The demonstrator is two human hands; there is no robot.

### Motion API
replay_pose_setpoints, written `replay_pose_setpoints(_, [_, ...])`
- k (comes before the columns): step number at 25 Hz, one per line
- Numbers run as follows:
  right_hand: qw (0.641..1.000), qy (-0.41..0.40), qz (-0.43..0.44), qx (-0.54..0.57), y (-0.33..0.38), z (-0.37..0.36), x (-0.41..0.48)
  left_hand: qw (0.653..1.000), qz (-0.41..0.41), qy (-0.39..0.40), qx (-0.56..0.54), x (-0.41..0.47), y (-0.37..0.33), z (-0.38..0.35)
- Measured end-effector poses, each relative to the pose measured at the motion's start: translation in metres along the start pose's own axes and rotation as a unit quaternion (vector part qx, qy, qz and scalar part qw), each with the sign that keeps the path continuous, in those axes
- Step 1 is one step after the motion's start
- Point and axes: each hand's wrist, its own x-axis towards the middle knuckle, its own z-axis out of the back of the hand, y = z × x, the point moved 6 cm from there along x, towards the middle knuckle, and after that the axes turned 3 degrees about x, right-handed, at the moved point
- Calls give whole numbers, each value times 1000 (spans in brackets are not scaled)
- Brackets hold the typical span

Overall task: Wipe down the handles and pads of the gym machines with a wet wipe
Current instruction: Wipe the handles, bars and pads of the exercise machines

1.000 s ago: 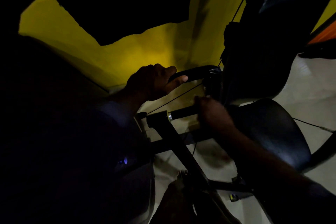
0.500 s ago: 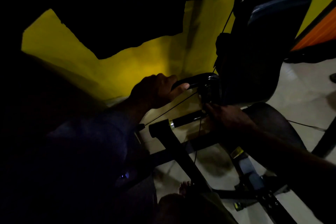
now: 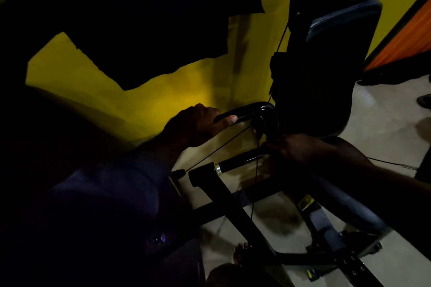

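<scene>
Below curved handle point(image 3: 249, 110), still clamped in our left hand point(image 3: 196, 127), right hand point(image 3: 296, 149) slid to end of straight bar point(image 3: 242, 158), grip unreadable; bar likely wiped.

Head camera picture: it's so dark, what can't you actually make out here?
Head view:
- The wet wipe: nowhere visible in the darkness; possibly under the right hand.
- Whether the right hand grips the straight handle: too dark.
- The back pad: surface condition lost in shadow.
- The left hand grips the curved handle, covering that part.
</scene>
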Motion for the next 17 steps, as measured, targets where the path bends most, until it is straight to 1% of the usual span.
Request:
replay_pose_setpoints(1, [998,-4,-35,57,-3,11,0,1000,-1,-2,-2,0,0,0])
replay_pose_setpoints(2, [984,-96,-50,145,-6,36,-1,1000,1,-1,-5,0,0,1])
replay_pose_setpoints(3, [967,-185,-47,171,-8,60,-5,1000,2,0,-7,0,1,1])
replay_pose_setpoints(4, [956,-268,-23,114,-5,79,-10,1000,4,4,-11,1,1,1])
replay_pose_setpoints(5, [952,-305,16,19,1,86,-14,1000,4,7,-15,1,-1,1])
replay_pose_setpoints(6, [947,-315,37,-56,5,81,-18,1000,6,7,-15,0,-2,2])
replay_pose_setpoints(7, [947,-313,27,-71,9,75,-21,1000,5,2,-8,0,-4,3])
replay_pose_setpoints(8, [945,-323,6,-42,7,68,-21,1000,5,-5,4,0,-4,4])
replay_pose_setpoints(9, [939,-342,-13,16,5,65,-19,1000,5,-13,18,-2,-5,5])
replay_pose_setpoints(10, [923,-366,-40,108,4,67,-18,999,8,-14,34,-5,-5,6])
replay_pose_setpoints(11, [885,-402,-81,221,-1,69,-15,998,9,-18,60,-9,-8,8])
replay_pose_setpoints(12, [833,-432,-131,318,-4,68,-13,995,12,-33,98,-14,-11,11])
replay_pose_setpoints(13, [792,-446,-179,376,-2,66,-10,991,14,-59,123,-20,-11,13])
replay_pose_setpoints(14, [768,-445,-215,406,2,62,-4,987,23,-96,124,-32,-14,20])
replay_pose_setpoints(15, [755,-444,-234,423,7,58,0,984,41,-143,94,-43,-9,19])
replay_pose_setpoints(16, [744,-438,-249,438,13,56,4,975,90,-200,29,-57,6,15])
replay_pose_setpoints(17, [744,-431,-259,440,19,56,6,946,164,-271,-70,-77,27,8])
